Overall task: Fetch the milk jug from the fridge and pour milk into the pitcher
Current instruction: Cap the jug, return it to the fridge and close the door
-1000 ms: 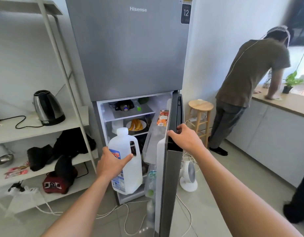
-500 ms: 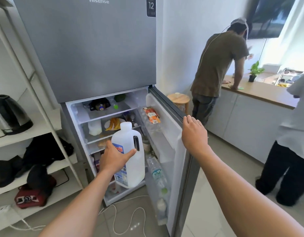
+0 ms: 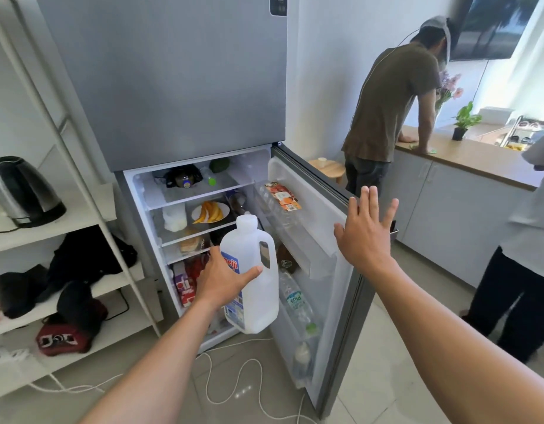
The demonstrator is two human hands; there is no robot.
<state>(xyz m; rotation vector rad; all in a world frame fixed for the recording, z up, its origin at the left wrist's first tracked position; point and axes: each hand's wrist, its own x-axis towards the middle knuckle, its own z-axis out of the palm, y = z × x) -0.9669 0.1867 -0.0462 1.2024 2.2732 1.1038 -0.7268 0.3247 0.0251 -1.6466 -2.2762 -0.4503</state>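
My left hand (image 3: 223, 278) grips the side of a white plastic milk jug (image 3: 258, 289) with a blue label and a white cap, held upright in front of the open lower compartment of the grey fridge (image 3: 172, 81). The fridge door (image 3: 319, 240) stands wide open to the right. My right hand (image 3: 364, 237) is flat with fingers spread, at the door's outer edge, holding nothing. No pitcher is in view.
A white shelf unit (image 3: 90, 221) at left holds a kettle (image 3: 21, 191) and dark bags. White cables (image 3: 234, 368) lie on the floor. Two people stand at the wooden counter (image 3: 466, 157) at right. A stool (image 3: 329, 169) sits behind the door.
The fridge door has swung from nearly closed to wide open. My right hand let go of its edge and opened flat. The jug stays in my left hand.
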